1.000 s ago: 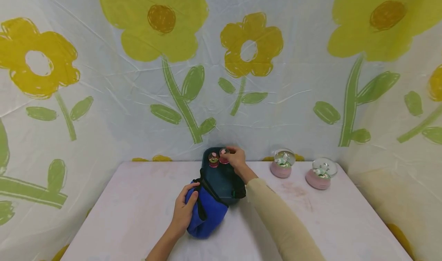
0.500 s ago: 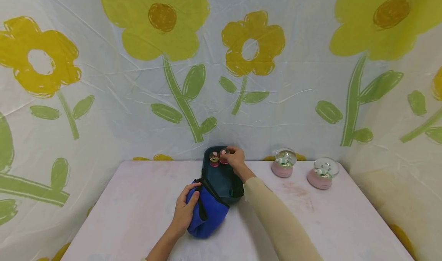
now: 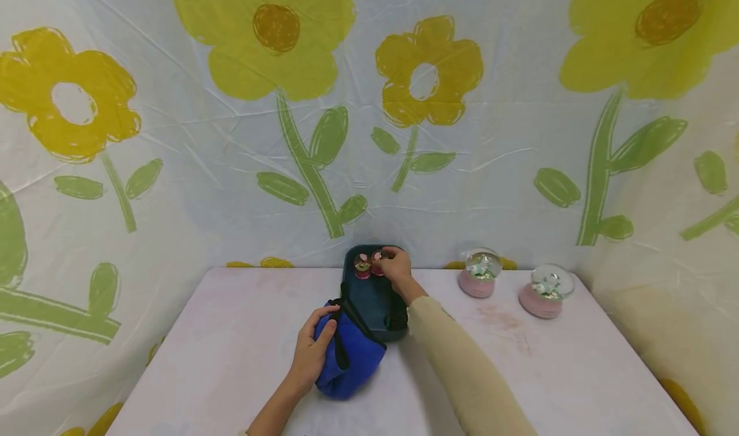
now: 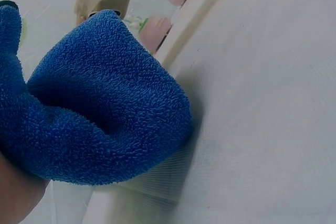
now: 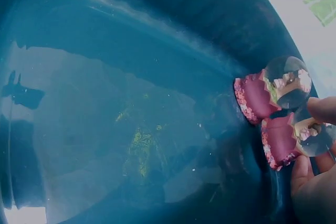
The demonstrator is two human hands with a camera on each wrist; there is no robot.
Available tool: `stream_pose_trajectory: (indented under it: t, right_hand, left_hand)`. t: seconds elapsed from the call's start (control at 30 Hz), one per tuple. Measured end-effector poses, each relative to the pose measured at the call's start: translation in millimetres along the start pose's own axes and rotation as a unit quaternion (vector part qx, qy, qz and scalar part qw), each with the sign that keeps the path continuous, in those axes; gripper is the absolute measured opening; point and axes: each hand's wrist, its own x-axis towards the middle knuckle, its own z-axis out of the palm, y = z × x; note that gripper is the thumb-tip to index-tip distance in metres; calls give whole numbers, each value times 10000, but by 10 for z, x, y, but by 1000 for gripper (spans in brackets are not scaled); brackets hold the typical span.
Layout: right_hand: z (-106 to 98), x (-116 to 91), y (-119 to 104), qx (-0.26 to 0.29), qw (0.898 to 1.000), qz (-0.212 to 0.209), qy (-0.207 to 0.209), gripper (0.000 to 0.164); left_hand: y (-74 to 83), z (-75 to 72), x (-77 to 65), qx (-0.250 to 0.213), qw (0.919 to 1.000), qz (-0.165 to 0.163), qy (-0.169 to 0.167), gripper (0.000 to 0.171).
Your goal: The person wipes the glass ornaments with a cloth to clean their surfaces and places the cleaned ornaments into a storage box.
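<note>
Teal tray (image 3: pixel 372 302): at its far end, right hand (image 3: pixel 397 267), thumb and fingers nearly closed, pinches one small globe (image 5: pixel 293 138) by its smooth dome, where a slip could knock over its close neighbour (image 5: pixel 266 93); left hand (image 3: pixel 312 347) grips blue cloth (image 3: pixel 356 362) at the tray's near-left corner.

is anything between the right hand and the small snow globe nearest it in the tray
Nothing visible: the right hand grips the nearest globe, and the other globe sits beside it, not in between.
</note>
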Motion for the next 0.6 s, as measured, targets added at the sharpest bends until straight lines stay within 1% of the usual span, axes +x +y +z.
stream_pose_trajectory:
  t: [0.07,0.2,0.4,0.6]
  right_hand:
    - [7,5,2,-31,10000,13,17,47]
    - [14,16,35,-69,9999,-14,81,48]
    - [2,5,86,-19,9997,165,182,49]
    - [54,26,21,-68,9997,-14,225,47]
  left_hand:
    - [-88,1,10,14,10000,30,33,27]
    - [-93,14,0,40,10000,-46,51,27]
    - [-123,31,-24,33,9997,-249,4,27]
    - [-110,4,18,-16,9998,-158,103,28]
